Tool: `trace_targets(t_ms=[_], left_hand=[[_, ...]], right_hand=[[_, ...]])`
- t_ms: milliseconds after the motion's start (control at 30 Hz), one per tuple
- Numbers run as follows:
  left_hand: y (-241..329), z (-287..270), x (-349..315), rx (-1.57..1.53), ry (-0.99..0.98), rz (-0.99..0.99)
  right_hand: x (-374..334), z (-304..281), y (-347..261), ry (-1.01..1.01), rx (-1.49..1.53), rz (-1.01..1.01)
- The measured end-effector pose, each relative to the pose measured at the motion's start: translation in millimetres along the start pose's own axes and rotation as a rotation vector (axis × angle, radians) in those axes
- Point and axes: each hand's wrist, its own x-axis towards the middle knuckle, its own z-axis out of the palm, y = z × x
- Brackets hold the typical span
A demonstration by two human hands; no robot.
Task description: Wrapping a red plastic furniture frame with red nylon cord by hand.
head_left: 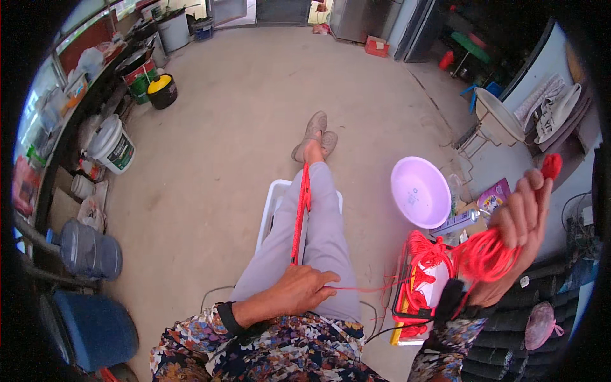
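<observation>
My left hand [289, 290] rests over my lap, its fingers closed round the lower end of a flat red braided cord [298, 232]. That braid runs up between my legs toward my ankles. From the thumb side of this hand a thin red strand [366, 290] stretches to the right. Raised at the right, my right hand [520, 219] is closed on a looped bundle of red cord [487, 256]; a red tip [551, 166] sticks out above its fingers. Below it, more red cord hanks [425, 249] lie in and over a dark-rimmed box [398, 299] on the floor.
Behind the box stand a purple basin [420, 191] and a spray can [459, 221]. A white plastic stool [264, 213] shows beside my legs. At the left are a water jug [95, 251], a white bucket [113, 143] and a blue bin [95, 328]. Dark cables [375, 331] lie near the box.
</observation>
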Motion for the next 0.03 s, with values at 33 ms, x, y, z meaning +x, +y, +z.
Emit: trace_targets(t_ms=[33], left_hand=[[5.5,-3.8,-4.0,0.018,-0.012,-0.012]], right_hand=[[-0.6,-1.3,0.8,0.002,0.002,0.000]])
